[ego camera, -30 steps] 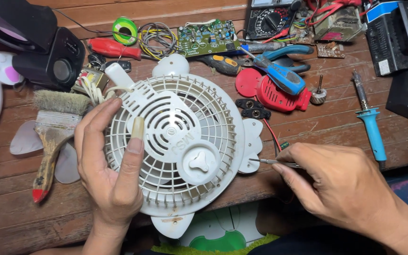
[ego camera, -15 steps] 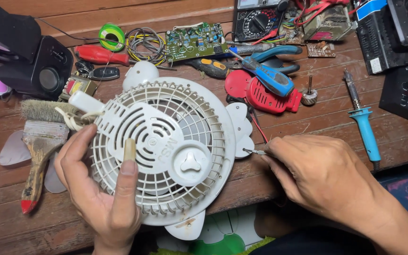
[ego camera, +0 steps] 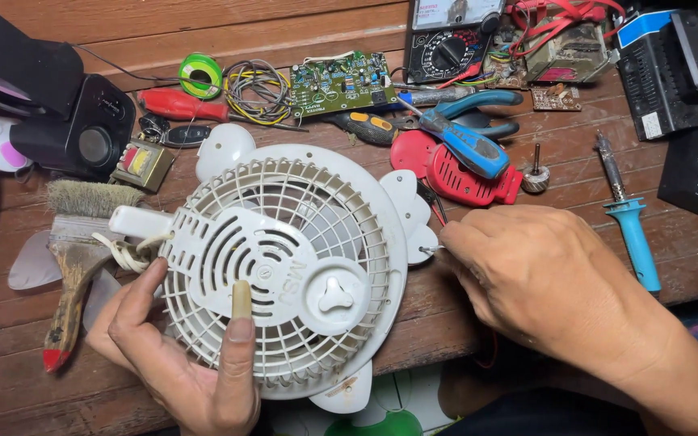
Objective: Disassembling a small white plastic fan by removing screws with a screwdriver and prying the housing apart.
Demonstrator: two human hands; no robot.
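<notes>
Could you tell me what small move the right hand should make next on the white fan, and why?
Probably keep turning the thin metal tool at the tab on the edge of the white fan. The right hand has its tip at that tab, and the left hand grips the fan from below, one of its fingers across the grille.

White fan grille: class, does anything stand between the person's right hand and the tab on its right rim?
Nothing visible does. The right hand holds a thin metal tool tip directly against the white fan grille at its right tab; the left hand steadies the grille.
</notes>
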